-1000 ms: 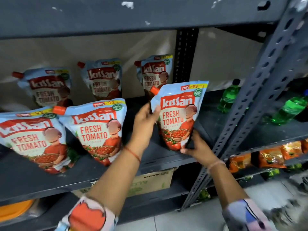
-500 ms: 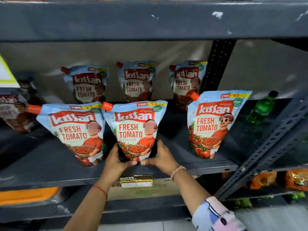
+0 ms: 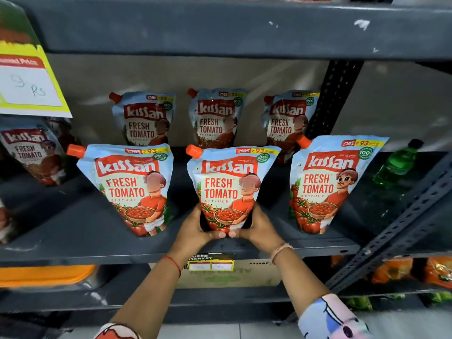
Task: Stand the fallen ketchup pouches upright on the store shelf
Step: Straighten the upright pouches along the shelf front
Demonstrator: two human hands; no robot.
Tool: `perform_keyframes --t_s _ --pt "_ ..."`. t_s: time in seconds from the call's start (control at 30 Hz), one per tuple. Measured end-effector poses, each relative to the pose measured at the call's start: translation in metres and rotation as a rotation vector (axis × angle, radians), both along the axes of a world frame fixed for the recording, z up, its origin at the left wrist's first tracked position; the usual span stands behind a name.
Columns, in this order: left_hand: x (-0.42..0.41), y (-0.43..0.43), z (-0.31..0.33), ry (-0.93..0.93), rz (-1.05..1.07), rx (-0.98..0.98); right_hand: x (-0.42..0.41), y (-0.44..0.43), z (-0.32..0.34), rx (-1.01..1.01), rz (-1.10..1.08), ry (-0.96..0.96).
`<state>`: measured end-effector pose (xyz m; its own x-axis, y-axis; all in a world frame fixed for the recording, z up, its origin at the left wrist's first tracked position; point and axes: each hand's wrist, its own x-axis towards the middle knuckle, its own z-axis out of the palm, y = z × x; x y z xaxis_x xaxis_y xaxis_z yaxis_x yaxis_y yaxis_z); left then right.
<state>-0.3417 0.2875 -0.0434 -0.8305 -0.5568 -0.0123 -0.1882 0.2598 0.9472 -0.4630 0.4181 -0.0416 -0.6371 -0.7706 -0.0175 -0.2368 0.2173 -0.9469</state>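
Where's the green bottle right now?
Head view, far right: green bottle sits back on the shelf, right of the rightmost front ketchup pouch, behind the slanted brace.

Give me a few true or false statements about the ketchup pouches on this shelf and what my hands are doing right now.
1. Both the left hand and right hand clasp the base of the middle front blue ketchup pouch. True.
2. That pouch lies flat on the dark metal shelf. False: it stands upright.
3. Three pouches stand in the back row. True.
4. The pouches have green caps. False: the caps are orange.
5. A green plastic bottle lies to the right. True.
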Motion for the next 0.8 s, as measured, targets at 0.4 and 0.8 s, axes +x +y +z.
perform_keyframes --t_s 0.4,0.8 --pt "0.120 -0.057 -0.018 0.273 0.662 -0.099 0.129 -0.038 -0.004 -0.072 -0.035 0.169" --pt "0.121 -0.142 -0.006 0.041 0.111 0.026 0.116 -0.134 -0.002 0.020 -0.018 0.028"
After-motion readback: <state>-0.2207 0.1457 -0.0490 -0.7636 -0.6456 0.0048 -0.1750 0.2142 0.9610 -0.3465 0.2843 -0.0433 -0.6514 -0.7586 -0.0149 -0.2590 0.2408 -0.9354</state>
